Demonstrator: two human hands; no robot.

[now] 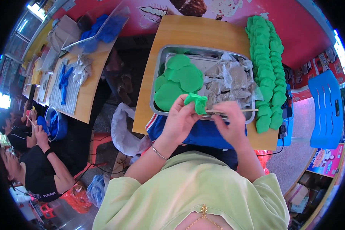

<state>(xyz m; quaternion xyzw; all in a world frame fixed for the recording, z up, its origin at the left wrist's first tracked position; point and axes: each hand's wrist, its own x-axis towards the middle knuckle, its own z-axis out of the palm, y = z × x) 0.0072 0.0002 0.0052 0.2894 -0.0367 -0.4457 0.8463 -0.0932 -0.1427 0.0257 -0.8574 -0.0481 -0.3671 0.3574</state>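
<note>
In front of me my left hand pinches a crumpled piece of bright green sheet between thumb and fingers. Close to its right side, my right hand, a little blurred, grips a thin pale wooden stick. The stick lies level, its left end at the green piece; whether it goes inside I cannot tell. Both hands are over the near rim of a metal tray. Flat green discs overlap in the tray's left half. Small clear bags of grey-brown filling are heaped in its right half.
The tray stands on a wooden table. Long rows of ruffled green pieces line its right edge. Blue cloth lies below the tray. A blue plastic chair stands right. At left, a person works beside another table and a blue bucket.
</note>
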